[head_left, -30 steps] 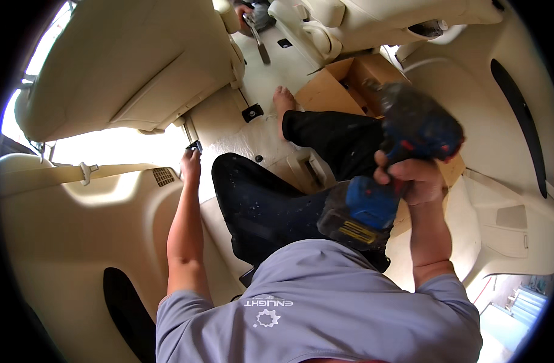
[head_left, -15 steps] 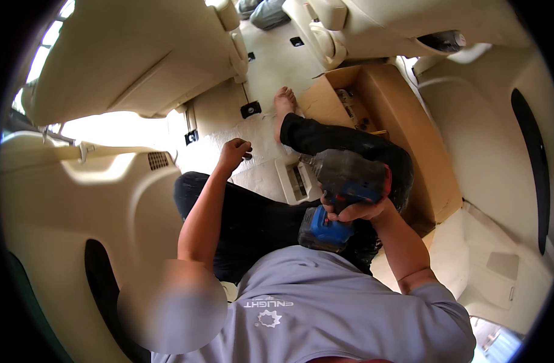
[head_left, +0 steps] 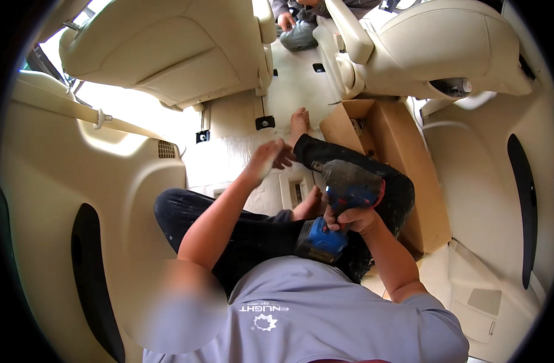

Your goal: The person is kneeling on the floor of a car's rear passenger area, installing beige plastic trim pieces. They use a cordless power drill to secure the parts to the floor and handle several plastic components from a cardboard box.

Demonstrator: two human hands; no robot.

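Note:
My right hand point(head_left: 357, 218) is wrapped round the handle of a cordless impact wrench point(head_left: 352, 181), with a dark, worn body and a blue battery at its base. Its nose points up and to the left, over my lap beside my bent right leg. In front of me, above the floor, is my left hand point(head_left: 268, 160), its fingers apart and somewhat blurred, reaching toward the wrench's nose without touching it. I see nothing held in it. Below that hand, a pale recessed floor fitting point(head_left: 287, 192) is partly covered by my legs.
An open cardboard box point(head_left: 410, 163) with small parts inside stands right of my leg. Cream seats point(head_left: 168, 48) rise ahead on both sides, and black floor brackets point(head_left: 265, 123) sit between them. Another person's hand point(head_left: 285, 22) shows at the far end. Trim panels curve in at left and right.
My left hand has moved right toward the wrench, its fingers now more extended. The view has tilted up, bringing the other person into sight. The wrench stays in my right hand.

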